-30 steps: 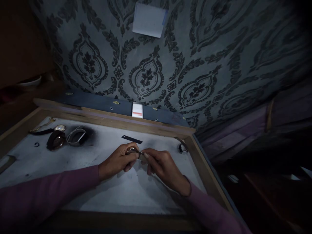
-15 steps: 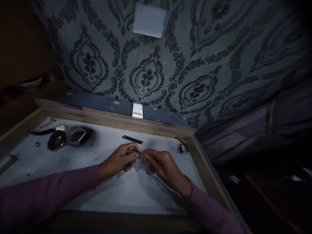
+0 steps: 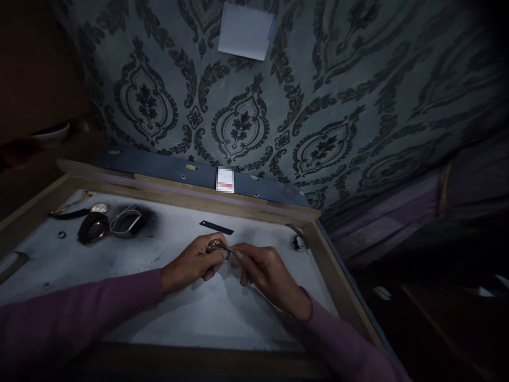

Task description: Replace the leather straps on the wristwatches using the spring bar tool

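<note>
My left hand is closed around a small round watch case, metallic and shiny at its rim. Pinched in my right hand is a thin metal tool, its tip meeting the right edge of the case. The tool's exact kind is too small to make out, and most of it hides behind the fingers. Both hands are held above the white-lined tray, close together. Just beyond them lies a flat dark strip with a small hole at one end.
Several watches lie at the tray's left, among them a gold-faced watch and a dark-strapped watch. A watch rests near the right wall. A raised wooden rim borders the tray. Behind it stands a patterned wall.
Both hands keep nearly the same pose, with the tool still at the edge of the watch case. The view has shifted very slightly.
</note>
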Demonstrator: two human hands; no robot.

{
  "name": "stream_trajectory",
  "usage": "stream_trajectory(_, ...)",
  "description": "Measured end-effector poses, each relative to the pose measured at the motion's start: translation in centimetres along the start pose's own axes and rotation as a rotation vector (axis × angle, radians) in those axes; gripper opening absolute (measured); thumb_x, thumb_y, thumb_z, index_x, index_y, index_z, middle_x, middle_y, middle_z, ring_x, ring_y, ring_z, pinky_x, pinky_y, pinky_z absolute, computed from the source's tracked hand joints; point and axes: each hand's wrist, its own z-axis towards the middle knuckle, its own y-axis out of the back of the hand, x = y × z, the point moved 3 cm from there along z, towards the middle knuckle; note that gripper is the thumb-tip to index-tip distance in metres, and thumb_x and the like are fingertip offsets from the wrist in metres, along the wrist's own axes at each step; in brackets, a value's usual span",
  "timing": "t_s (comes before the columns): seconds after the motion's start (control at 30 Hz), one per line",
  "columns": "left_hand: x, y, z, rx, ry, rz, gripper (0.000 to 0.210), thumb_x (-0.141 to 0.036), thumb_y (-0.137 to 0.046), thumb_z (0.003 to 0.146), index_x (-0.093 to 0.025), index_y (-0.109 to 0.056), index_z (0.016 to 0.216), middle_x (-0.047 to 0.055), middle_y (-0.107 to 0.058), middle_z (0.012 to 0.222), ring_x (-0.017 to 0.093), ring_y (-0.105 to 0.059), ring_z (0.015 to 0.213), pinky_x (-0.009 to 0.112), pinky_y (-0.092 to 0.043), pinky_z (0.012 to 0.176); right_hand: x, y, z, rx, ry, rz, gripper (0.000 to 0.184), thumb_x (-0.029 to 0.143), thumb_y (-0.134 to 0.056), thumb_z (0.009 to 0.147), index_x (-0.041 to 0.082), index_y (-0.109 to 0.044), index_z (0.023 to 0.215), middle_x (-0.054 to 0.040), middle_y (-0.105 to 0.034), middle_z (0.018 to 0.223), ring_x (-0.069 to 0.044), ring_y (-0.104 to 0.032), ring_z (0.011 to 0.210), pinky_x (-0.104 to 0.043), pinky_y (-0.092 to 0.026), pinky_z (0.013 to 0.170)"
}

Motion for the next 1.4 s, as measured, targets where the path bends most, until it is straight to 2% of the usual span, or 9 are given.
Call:
stream_trajectory(0.47, 0.49, -0.02, -0.09, -0.012, -0.011, 0.021, 0.013, -0.029, -0.052, 0.082, -0.018, -0.048, 0.077, -0.01, -0.041, 0.048, 0.005, -0.033, 0.038, 0.017, -0.024, 0.038, 0.03, -0.26, 0.07, 0.046, 0.018, -0.057, 0.037, 0.031, -0.04, 0.1, 0.015, -0.063, 0.075, 0.0024, -0.054, 0.055, -0.009, -0.054, 0.044, -0.019, -0.041, 0.052)
stream_trajectory(0.77, 0.36, -0.12, -0.28, -0.061, -0.016, 0.071, 0.011, -0.025, -0.05, 0.082, -0.018, -0.049, 0.074, -0.01, -0.04, 0.048, 0.004, -0.032, 0.038, 0.017, -0.022, 0.039, -0.21, -0.37, 0.09, 0.053, 0.002, -0.031, 0.038, 0.033, -0.039, 0.1, 0.015, -0.068, 0.084, 0.0014, -0.059, 0.059, -0.008, -0.055, 0.045, -0.019, -0.043, 0.051)
stream_trajectory(1.13, 0.12, -0.07, -0.13, -0.026, 0.005, 0.025, 0.015, -0.031, -0.053, 0.081, -0.018, -0.048, 0.074, -0.01, -0.04, 0.048, 0.004, -0.032, 0.037, 0.017, -0.025, 0.037, 0.2, 0.03, 0.12, 0.06, 0.025, -0.041, 0.035, 0.03, -0.041, 0.1, 0.014, -0.07, 0.092, 0.0027, -0.057, 0.053, -0.01, -0.058, 0.045, -0.02, -0.045, 0.053)
stream_trajectory(1.4, 0.56, 0.08, -0.36, -0.017, -0.002, 0.039, 0.014, -0.029, -0.053, 0.084, -0.018, -0.048, 0.077, -0.009, -0.042, 0.051, 0.004, -0.035, 0.039, 0.016, -0.026, 0.038, -0.21, -0.06, 0.15, 0.096, -0.011, 0.01, 0.034, 0.028, -0.041, 0.099, 0.014, -0.07, 0.087, 0.0019, -0.059, 0.057, -0.008, -0.057, 0.044, -0.019, -0.043, 0.051)
